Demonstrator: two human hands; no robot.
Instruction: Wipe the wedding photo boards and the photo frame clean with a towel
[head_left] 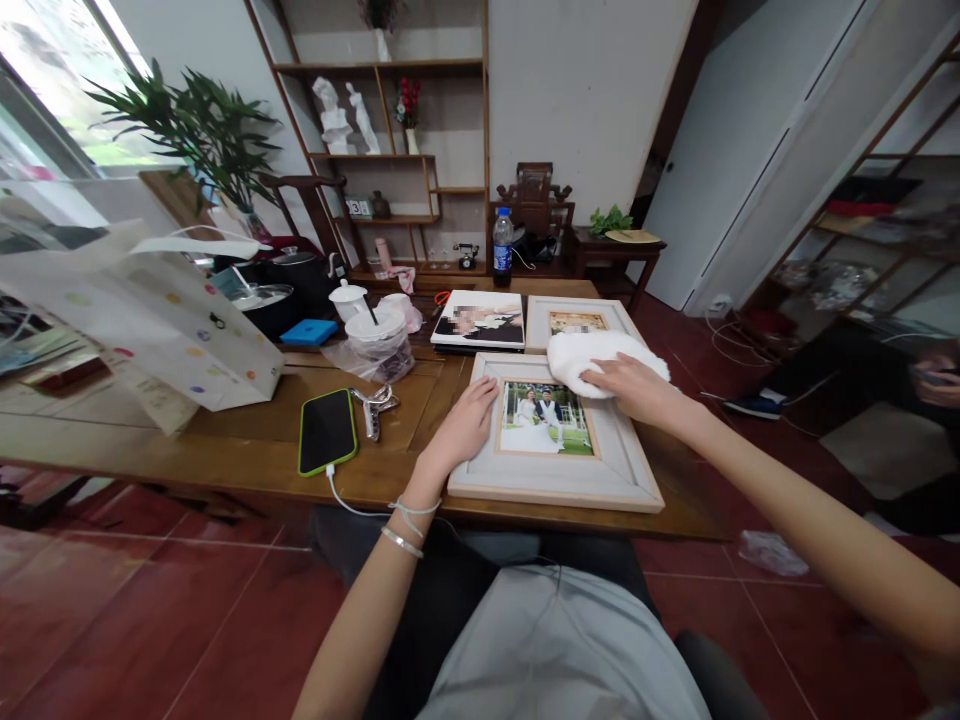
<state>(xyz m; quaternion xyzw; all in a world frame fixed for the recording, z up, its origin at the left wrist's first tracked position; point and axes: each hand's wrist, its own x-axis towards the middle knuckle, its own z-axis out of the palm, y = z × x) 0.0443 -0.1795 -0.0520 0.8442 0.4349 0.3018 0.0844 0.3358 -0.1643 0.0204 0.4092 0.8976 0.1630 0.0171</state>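
Observation:
A pale wooden photo frame [619, 470] with a wedding picture lies flat at the table's near edge. My left hand [466, 422] rests on its left border, fingers flat and together, holding it still. My right hand [626, 385] presses down on a white cloth [589, 358] that lies over the frame's upper right corner. Its fingers curl over the cloth.
Behind lie a second framed picture [576, 320] and a photo book [480, 322]. A phone in a green case [327, 431] with a cable, metal clips [375, 405], a plastic-bagged cup [375, 340], a white bag [157, 320] and a water bottle [502, 247] share the wooden table [247, 450]. Another person's hand [937, 372] shows far right.

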